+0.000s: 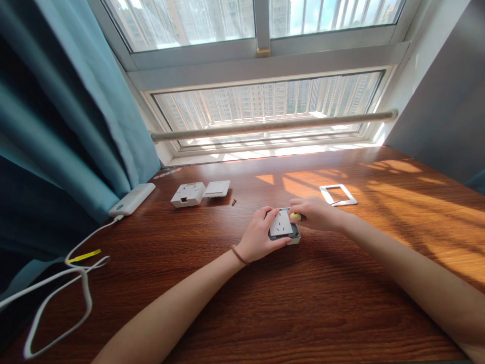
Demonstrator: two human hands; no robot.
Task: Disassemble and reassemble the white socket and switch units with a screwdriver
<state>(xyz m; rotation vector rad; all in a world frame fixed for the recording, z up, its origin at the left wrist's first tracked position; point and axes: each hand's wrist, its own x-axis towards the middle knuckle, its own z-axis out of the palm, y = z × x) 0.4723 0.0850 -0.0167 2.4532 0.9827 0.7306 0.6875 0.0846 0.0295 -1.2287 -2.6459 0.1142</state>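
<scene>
A shiny brown table sits under a window. The left hand hugs the white socket between its thumb and fingers. The right hand, just beside it, grips a yellow tool; I can't see its tip. If that tip slips, it could scratch the socket or poke the left hand. Tiny screw-like bits, past the left hand, could roll away if bumped.

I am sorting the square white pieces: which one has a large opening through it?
The thin frame just beyond the right hand: tabletop shows through its middle. The box, the plate and the held socket lack this.
</scene>
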